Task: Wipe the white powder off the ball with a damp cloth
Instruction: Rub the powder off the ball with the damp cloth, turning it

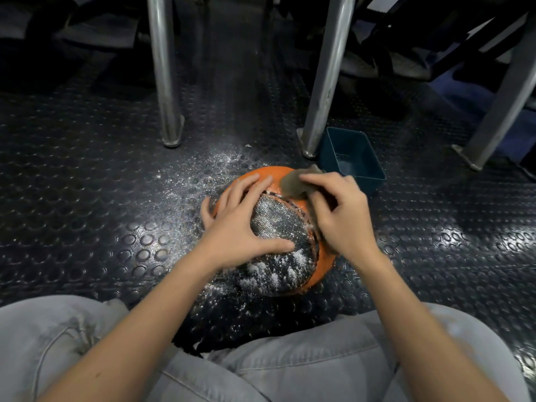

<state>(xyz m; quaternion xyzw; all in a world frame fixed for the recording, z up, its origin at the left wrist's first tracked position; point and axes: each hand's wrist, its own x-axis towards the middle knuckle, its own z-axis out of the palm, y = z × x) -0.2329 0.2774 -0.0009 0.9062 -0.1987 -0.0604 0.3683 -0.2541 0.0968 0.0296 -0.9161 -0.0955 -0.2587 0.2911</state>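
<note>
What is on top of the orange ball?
White powder, the left hand resting flat, and the right hand holding a brown cloth. The surface of the ball under hands and cloth is hidden.

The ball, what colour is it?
The ball is orange with a dark patterned panel; head view shows it.

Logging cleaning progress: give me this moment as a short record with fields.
ball: orange with a dark patterned area, on studded floor
powder: white clumps on ball's near side; more scattered on floor
cloth: brownish, on ball's far top
left hand: flat on ball
right hand: grips cloth
tub: dark, beyond ball, beside metal leg
</note>
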